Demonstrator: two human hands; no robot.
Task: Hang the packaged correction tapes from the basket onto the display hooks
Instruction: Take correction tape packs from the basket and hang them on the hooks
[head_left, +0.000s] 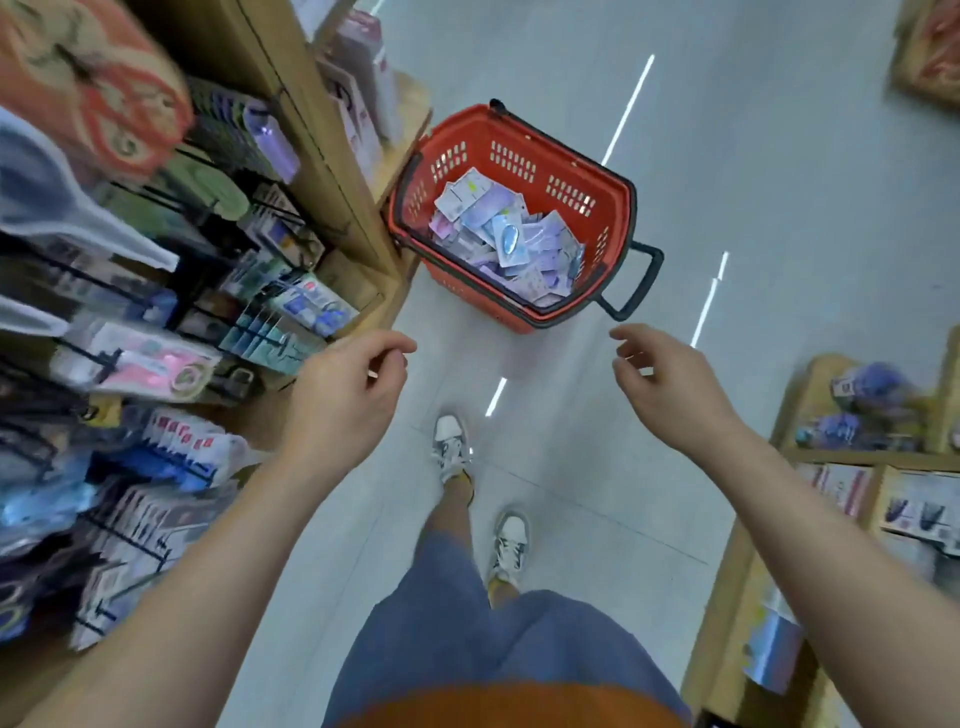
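A red shopping basket (613, 208) with black rim and handle stands on the aisle floor ahead of me. It holds a loose pile of packaged correction tapes (506, 236) in pale purple and white cards. My left hand (345, 395) hovers short of the basket, fingers curled loosely with nothing in them. My right hand (670, 382) is level with it on the other side, fingers apart and empty. Black display hooks (130, 291) carrying hung stationery packs line the shelf unit on my left; the image there is blurred.
The wooden shelf unit (337, 171) on the left touches the basket's left side. A second wooden display (852, 467) with goods stands at the right. My legs and white shoes (452, 447) are on the grey floor between the two units.
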